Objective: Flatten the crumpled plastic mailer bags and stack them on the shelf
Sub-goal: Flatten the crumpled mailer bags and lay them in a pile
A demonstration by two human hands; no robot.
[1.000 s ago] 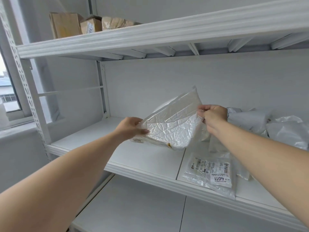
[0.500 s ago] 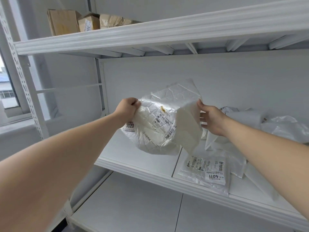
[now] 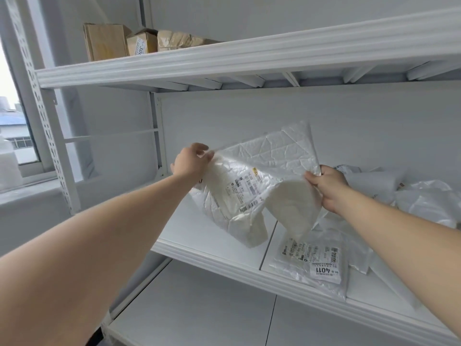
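Observation:
A crumpled white plastic mailer bag (image 3: 252,186) with a shipping label hangs above the middle shelf (image 3: 212,245). My left hand (image 3: 190,162) pinches its upper left edge. My right hand (image 3: 326,188) grips its right edge, where the plastic folds down in a loose flap. The bag's lower end sags onto the shelf. A flattened clear mailer marked 4011 (image 3: 314,260) lies on the shelf below my right hand. More crumpled white bags (image 3: 429,203) are piled at the right, partly hidden behind my right arm.
The upper shelf (image 3: 249,56) juts out overhead with brown cardboard parcels (image 3: 129,43) on its left end. A perforated white upright (image 3: 42,103) and a window stand at the left. A lower shelf (image 3: 204,310) lies beneath.
The bag has been turned over and lifted, so its label side now faces me. My left hand rose to the upper left edge; my right hand took hold of the right edge.

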